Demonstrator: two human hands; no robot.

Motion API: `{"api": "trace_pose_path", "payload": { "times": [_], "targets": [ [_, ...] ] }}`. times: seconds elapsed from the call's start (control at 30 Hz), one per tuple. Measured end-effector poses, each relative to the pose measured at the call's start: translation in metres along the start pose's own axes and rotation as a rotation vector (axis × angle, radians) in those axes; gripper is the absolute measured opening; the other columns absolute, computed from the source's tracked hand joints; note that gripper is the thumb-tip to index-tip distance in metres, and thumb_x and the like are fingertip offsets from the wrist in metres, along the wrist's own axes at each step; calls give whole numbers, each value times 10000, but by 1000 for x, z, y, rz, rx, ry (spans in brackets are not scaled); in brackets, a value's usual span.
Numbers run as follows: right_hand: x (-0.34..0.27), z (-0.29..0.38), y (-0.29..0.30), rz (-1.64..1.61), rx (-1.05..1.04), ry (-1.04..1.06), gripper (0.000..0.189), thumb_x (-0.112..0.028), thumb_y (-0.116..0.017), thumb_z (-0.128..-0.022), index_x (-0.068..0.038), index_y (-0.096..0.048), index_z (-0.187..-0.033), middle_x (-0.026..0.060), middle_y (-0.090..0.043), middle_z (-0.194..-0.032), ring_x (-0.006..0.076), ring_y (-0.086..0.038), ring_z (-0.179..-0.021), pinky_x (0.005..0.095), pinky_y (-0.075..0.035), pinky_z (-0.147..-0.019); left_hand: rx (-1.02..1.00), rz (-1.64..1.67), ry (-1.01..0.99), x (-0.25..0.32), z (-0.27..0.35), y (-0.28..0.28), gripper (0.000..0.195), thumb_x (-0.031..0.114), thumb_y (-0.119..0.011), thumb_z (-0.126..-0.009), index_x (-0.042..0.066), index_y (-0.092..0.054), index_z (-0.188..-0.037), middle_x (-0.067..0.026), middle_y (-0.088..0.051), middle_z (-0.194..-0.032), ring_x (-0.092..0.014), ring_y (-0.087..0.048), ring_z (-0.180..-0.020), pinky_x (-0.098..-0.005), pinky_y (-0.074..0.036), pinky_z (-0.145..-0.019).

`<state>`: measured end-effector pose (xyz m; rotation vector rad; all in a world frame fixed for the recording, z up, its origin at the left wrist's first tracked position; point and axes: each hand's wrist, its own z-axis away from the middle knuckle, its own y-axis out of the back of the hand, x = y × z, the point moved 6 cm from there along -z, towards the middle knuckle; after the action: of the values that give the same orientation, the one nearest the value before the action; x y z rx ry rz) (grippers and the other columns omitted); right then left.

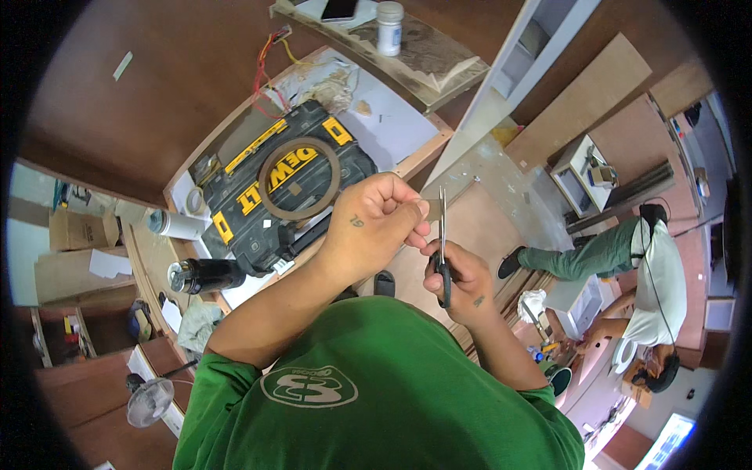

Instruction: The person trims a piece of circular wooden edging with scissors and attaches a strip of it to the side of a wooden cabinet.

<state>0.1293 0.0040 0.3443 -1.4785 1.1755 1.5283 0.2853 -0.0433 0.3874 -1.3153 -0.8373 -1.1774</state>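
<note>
My left hand (376, 220) pinches a small flat brownish-grey strip (433, 210) between thumb and fingers. In my right hand (464, 276) is a pair of scissors (443, 235) with black handles, its blades pointing away from me and lying across the strip's free end. Whether the blades are fully closed I cannot tell. Beyond my left hand, a black and yellow DeWalt tool case (247, 167) lies on a wood-edged white panel, with a flat brown ring (265, 194) on top of it.
A black bottle (211, 276), a white cylindrical container (182, 225) and a tape roll (194, 201) are left of the case. A white-capped jar (389, 29) and a phone (339, 9) rest on a ledge ahead. At right, another person (661, 288) bends over a work surface.
</note>
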Motion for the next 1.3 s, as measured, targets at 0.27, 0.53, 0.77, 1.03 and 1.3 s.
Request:
{"api": "trace_pose_path", "payload": {
  "times": [0.27,0.53,0.77,1.03,1.3],
  "targets": [
    [12,27,21,-91,156,-1,506,-361,-745,-845,23,-568,-1124,3,-553,-733,75,-484,-628,228,-380,-565,-133,-73,62,-3,-12,-41,113,67,-600,-906,-44,-576,-900,-114,-652,-755,-153,-666,-613,-254,-556,-565],
    [-1,38,44,-45,253,62,414,-250,-755,-809,-7,-604,-1109,29,-595,-721,117,-551,-631,269,-454,-596,-235,-122,144,-10,-13,-72,72,43,-619,-896,-14,-578,-881,-92,-652,-731,-129,-628,-597,-247,-531,-560],
    [10,48,51,-27,310,-30,414,-272,-757,-810,-11,-609,-1094,24,-565,-703,100,-521,-632,259,-440,-596,-292,-117,98,-20,-21,-87,114,84,-602,-912,-27,-573,-910,-113,-660,-778,-132,-657,-658,-252,-567,-609],
    [27,55,48,-236,461,-123,385,-220,-793,-792,-9,-612,-1059,-44,-482,-670,46,-445,-628,216,-373,-563,-289,-98,120,-24,-25,-88,102,71,-604,-916,-25,-571,-910,-107,-656,-791,-129,-655,-662,-249,-563,-610],
    [28,46,50,-300,356,-44,445,-262,-749,-853,22,-564,-1142,-16,-519,-764,58,-485,-704,216,-408,-639,-231,-60,106,-20,-32,-79,102,36,-626,-895,-24,-579,-963,-106,-666,-812,-127,-641,-650,-245,-537,-607]
  ]
}}
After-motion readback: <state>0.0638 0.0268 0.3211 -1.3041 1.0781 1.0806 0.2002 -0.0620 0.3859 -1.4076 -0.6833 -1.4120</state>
